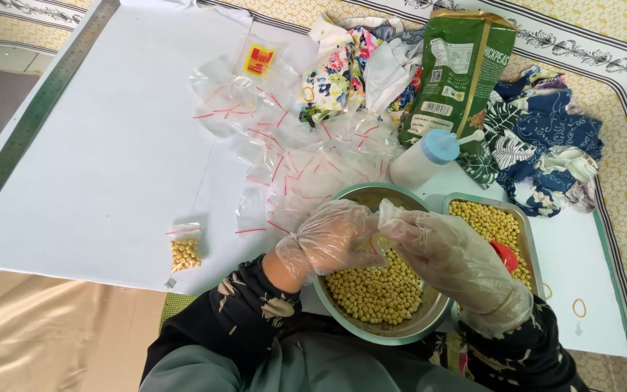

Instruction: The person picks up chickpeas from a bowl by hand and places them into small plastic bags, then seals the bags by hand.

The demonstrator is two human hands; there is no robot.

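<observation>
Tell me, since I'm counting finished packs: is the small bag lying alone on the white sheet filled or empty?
Filled. The small bag holds yellow chickpeas and lies flat on the white sheet.

gloved hands (pixel 382 243) over chickpea bowl (pixel 371 330) (steel), loose bags (pixel 292 156)

The two gloved hands (pixel 371 243) cover the small clear bag (pixel 377 243) between them, so its content cannot be seen. The right hand hides most of a red scoop (pixel 506 255). The lower edge cuts off the person's arms.
</observation>
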